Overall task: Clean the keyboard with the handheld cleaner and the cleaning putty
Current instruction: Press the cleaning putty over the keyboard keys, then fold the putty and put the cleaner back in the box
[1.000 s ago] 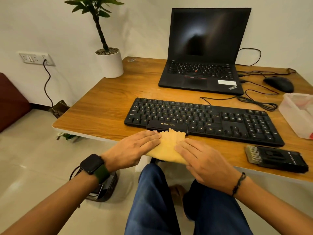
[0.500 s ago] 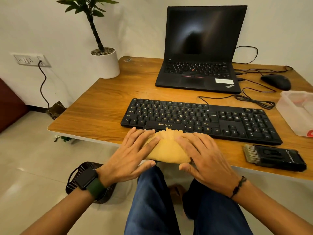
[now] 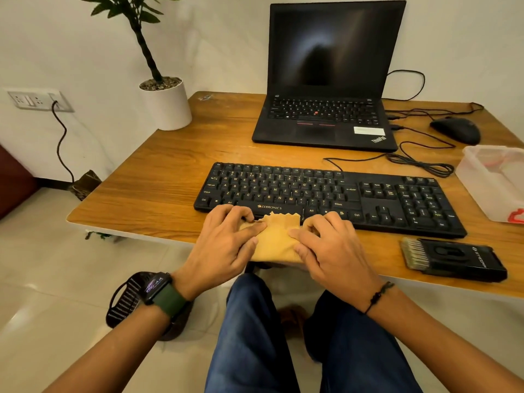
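A black keyboard lies across the middle of the wooden desk. In front of its space bar, at the desk's near edge, lies a folded yellow cloth. My left hand pinches the cloth's left edge with curled fingers. My right hand grips its right edge the same way. The black handheld cleaner, with a brush at its left end, rests on the desk to the right of my right hand. No putty is visible.
An open black laptop stands behind the keyboard. A black mouse and coiled cables are at the back right. A translucent plastic box sits at the right edge, a white plant pot at the back left.
Both hands went from lying flat on the cloth to curling their fingers and gripping its left and right edges. The cloth has bunched slightly between them.
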